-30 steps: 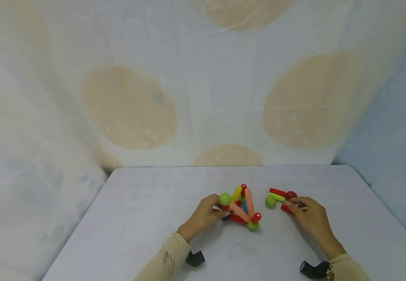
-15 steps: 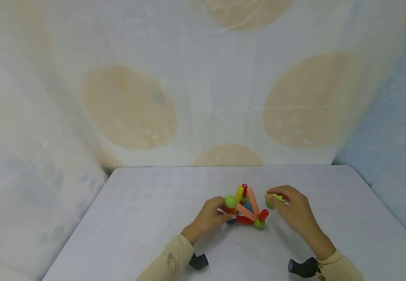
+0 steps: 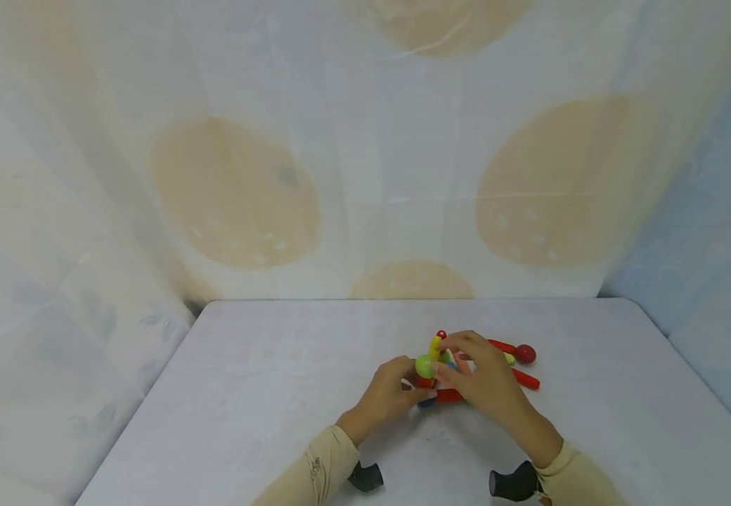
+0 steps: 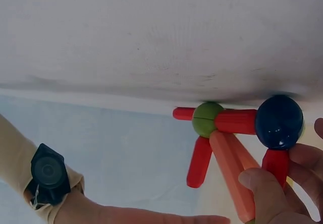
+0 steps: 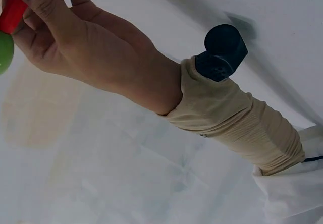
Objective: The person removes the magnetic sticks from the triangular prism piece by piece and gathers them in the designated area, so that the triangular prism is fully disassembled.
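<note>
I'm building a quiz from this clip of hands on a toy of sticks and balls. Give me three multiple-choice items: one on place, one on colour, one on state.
1. Where do the loose red sticks lie relative to the stick-and-ball build?
A. To its right
B. To its left
C. On the curtain

2. What colour is the ball by the left hand?
A. Green
B. White
C. Black

3. What is the right hand doing?
A. Lying flat, away from the toys
B. Reaching over the build, fingers on it
C. Out of view

Key: 1 A, the head view shows them right of the build. 2 A, the ball is bright green. 3 B, the hand covers the build's right side.
</note>
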